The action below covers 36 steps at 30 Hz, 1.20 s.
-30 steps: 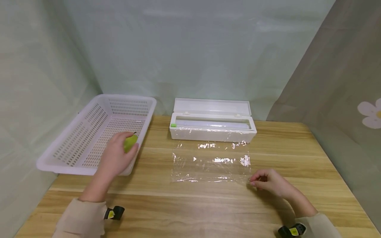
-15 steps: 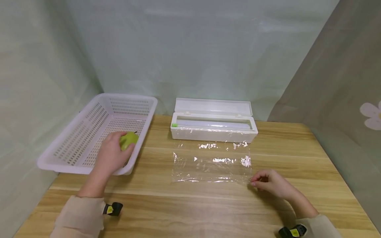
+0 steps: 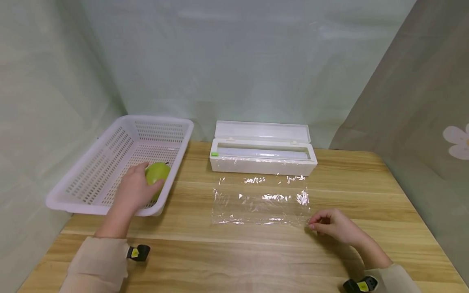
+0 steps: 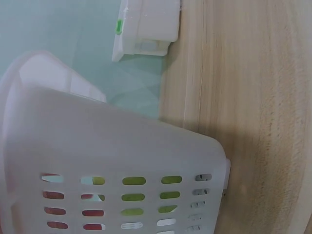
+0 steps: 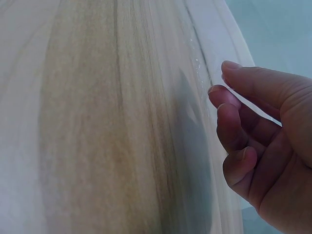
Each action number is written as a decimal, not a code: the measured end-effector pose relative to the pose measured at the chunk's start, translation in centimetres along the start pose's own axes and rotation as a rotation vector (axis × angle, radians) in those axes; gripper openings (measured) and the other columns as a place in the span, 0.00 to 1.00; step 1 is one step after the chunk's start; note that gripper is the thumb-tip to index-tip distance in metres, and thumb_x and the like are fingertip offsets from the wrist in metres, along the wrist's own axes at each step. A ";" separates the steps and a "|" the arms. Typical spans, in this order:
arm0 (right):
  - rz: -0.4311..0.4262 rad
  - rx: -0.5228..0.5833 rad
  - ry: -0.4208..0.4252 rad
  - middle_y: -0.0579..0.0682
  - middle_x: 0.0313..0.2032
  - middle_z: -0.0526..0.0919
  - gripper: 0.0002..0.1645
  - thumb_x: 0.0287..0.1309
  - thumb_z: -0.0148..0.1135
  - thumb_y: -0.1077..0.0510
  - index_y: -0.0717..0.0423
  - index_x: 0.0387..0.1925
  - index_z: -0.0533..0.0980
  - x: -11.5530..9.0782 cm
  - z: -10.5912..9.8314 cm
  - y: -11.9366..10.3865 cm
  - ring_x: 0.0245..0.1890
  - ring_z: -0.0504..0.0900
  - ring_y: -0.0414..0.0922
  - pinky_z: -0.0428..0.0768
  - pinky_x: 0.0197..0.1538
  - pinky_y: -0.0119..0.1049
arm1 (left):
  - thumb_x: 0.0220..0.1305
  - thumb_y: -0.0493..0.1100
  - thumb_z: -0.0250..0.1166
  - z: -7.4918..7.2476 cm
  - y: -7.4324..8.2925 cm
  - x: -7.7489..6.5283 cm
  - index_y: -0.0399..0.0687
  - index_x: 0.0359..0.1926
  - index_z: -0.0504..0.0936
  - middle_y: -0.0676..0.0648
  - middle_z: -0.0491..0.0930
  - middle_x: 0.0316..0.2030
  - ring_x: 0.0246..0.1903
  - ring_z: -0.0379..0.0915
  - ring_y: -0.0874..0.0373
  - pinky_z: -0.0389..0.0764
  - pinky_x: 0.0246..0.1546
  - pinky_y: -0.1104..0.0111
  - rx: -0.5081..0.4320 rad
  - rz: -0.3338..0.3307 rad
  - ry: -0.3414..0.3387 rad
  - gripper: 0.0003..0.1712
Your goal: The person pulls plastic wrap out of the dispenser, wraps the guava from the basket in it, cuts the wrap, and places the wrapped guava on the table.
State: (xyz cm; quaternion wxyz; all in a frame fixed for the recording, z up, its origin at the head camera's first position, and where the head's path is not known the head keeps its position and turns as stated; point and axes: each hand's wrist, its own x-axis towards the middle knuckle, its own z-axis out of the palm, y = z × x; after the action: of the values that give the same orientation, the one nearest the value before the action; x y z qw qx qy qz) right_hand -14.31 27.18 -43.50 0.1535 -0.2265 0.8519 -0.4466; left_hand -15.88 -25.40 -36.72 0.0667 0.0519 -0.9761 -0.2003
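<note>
A green fruit (image 3: 158, 173) with a dark stem sits in the white slotted basket (image 3: 88, 209), against its right wall. My left hand (image 3: 133, 189) is beside it, thumb over its near side and fingers along its left, spread apart. Through the basket's slots, the left wrist view shows bits of the green fruit (image 4: 133, 197) and fingers. Clear plastic wrap (image 3: 260, 203) runs from the white dispenser box (image 3: 261, 166) toward me over the table. At its near right corner my right hand (image 3: 338, 228) pinches the film between thumb and forefinger, other fingers curled.
The dispenser's lid (image 3: 261, 131) stands raised at the back, with a roll (image 3: 261, 153) inside and a green slider (image 3: 214, 154) at its left end. Pale curtains (image 3: 234, 61) enclose the wooden table (image 3: 234, 260) at the back and sides.
My left hand has lowered the green fruit into the basket, then drawn slightly left and spread, so more of the fruit shows. My right hand and the wrap have stayed put.
</note>
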 end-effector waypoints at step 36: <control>0.025 0.010 0.008 0.52 0.25 0.79 0.09 0.52 0.62 0.56 0.58 0.32 0.78 -0.1 0.2 0.1 0.22 0.76 0.40 0.76 0.23 0.33 | 0.51 0.51 0.63 0.0 -1.0 1.5 0.23 0.59 0.53 0.31 0.73 0.33 0.28 0.71 0.45 0.71 0.21 0.64 -0.038 -0.035 -0.245 0.46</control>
State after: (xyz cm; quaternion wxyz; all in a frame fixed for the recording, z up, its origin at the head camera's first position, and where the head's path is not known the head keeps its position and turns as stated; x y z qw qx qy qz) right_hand -14.15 27.17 -43.65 0.1568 -0.2132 0.8530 -0.4498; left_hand -17.27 -26.52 -37.01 -0.0553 0.0428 -0.9720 -0.2245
